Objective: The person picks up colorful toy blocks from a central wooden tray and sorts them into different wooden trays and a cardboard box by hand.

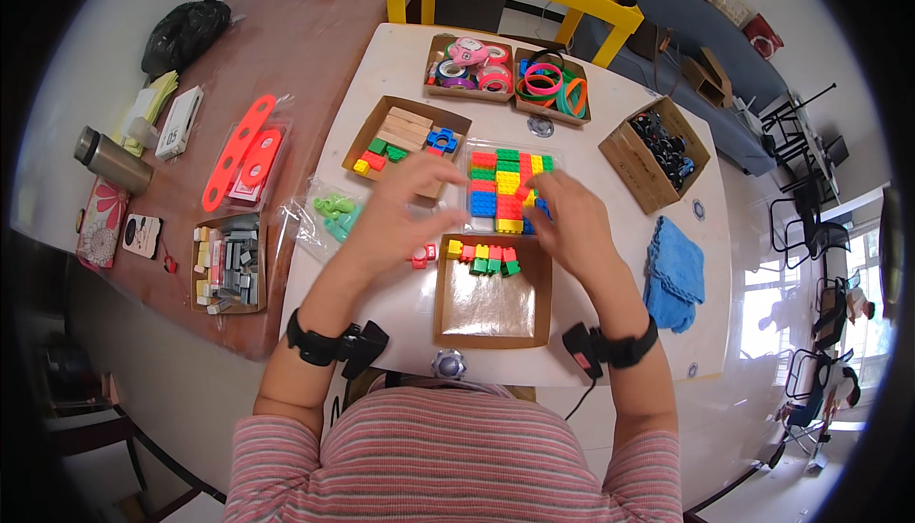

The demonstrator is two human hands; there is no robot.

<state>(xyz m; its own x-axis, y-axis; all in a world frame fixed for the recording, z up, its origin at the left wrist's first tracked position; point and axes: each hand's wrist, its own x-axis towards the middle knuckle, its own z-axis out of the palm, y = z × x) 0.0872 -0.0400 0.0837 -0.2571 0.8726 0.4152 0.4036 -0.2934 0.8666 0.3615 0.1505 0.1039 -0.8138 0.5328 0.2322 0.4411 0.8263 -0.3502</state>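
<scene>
My right hand [570, 223] is over the right edge of a clear plastic tray filled with coloured toy building bricks [508, 181]; its fingertips are at a red brick [524, 189], and whether they grip it is unclear. My left hand [407, 212] hovers left of that tray, fingers apart and holding nothing. Just below the tray lies a cardboard box [493, 312] with a short cluster of red, yellow and green bricks [490, 257] along its far side. Beside it, partly under my left forearm, sit red pieces [424, 257].
A cardboard tray with wooden blocks [404, 127] and bricks stands far left, near a bag of green pieces [334, 212]. Boxes of tape rolls [472, 73] and coloured bands [547, 83] stand at the back. At right are a box of black parts [661, 151] and a blue cloth [674, 273].
</scene>
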